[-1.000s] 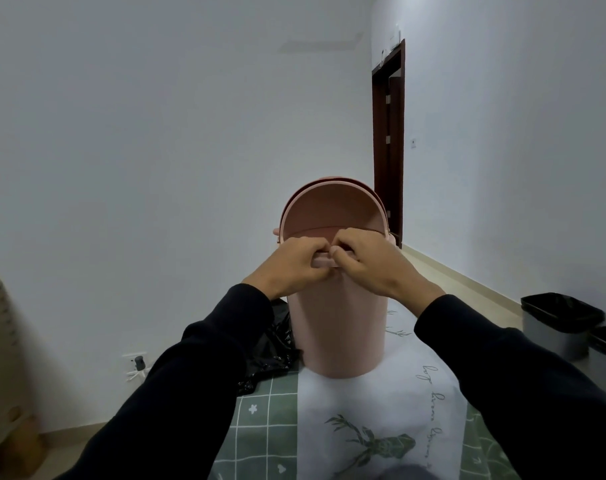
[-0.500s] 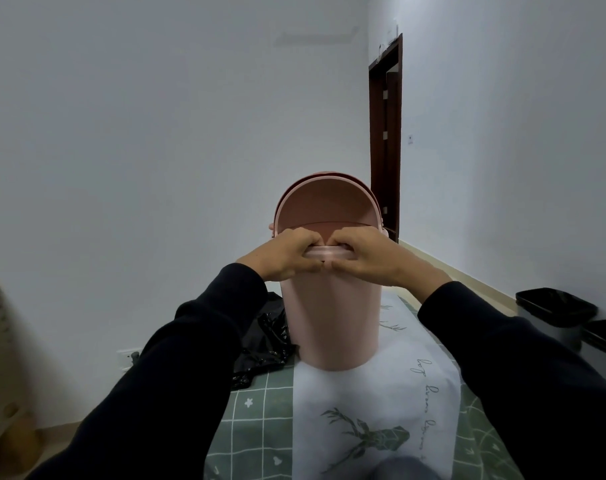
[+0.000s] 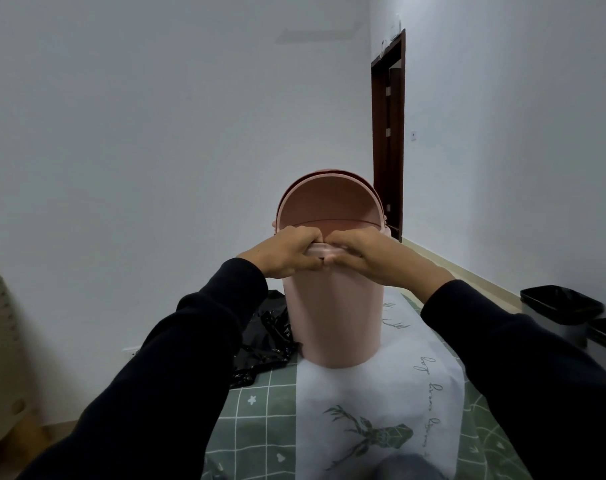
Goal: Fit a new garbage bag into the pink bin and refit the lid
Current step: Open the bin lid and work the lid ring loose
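1. The bin (image 3: 332,323) stands upright on the cloth (image 3: 260,403), straight ahead of you, on the white strip that runs down the middle of the green check.
2. Its lid (image 3: 329,206) is tipped up at the far side of the mouth, with the hollow underside facing you.
3. Your left hand (image 3: 284,254) grips the near rim of the bin. The fingers curl over the top edge and the thumb is tucked under it on the outside.
4. Your right hand (image 3: 374,258) grips the same rim in the same way, just beside the left. The two hands meet at the middle of the rim, and a short piece of pink edge shows between them.
5. You cannot tell from here whether anything lines the inside of the bin, because the hands and the rim hide the opening.
6. A crumpled black bag (image 3: 266,336) lies on the cloth to the left of the bin, touching its base, partly behind your left sleeve (image 3: 190,341).
7. Your right sleeve (image 3: 502,341) reaches in from the lower right.
8. Two grey bins (image 3: 561,308) with black liners stand on the floor by the right wall, well apart from the pink one.
9. A dark door (image 3: 388,140) sits in that wall, behind the lid.
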`<act>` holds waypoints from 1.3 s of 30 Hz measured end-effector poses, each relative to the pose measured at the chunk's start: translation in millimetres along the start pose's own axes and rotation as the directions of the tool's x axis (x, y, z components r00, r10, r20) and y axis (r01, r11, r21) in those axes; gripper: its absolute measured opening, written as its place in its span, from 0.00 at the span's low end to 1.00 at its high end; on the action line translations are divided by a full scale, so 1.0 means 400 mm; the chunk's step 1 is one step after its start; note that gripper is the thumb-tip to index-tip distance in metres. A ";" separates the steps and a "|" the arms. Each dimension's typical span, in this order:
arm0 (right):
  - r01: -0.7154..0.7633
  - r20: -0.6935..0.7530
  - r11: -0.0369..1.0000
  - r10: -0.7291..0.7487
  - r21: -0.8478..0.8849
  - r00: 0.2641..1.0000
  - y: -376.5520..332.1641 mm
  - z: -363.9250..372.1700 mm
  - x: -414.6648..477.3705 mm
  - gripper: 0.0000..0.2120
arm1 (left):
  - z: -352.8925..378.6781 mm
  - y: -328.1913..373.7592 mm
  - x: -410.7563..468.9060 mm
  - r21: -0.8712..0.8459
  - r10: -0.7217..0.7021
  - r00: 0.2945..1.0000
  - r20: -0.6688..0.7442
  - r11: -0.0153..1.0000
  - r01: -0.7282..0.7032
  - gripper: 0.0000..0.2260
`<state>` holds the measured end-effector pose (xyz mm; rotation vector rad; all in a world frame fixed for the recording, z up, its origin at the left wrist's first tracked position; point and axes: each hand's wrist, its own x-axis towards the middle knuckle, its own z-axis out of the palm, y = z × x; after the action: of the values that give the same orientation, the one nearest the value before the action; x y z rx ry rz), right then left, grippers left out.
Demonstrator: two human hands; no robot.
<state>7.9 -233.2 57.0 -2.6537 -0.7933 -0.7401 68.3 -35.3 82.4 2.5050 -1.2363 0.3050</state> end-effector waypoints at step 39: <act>-0.030 -0.035 0.999 0.029 -0.017 0.999 0.030 0.011 0.013 0.12 | -0.012 0.000 0.026 0.010 -0.012 1.000 -0.003 1.000 0.012 0.14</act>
<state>20.2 -238.8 54.9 -2.6545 -0.7407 -0.7870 74.1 -41.1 90.1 2.5186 -1.2217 0.3131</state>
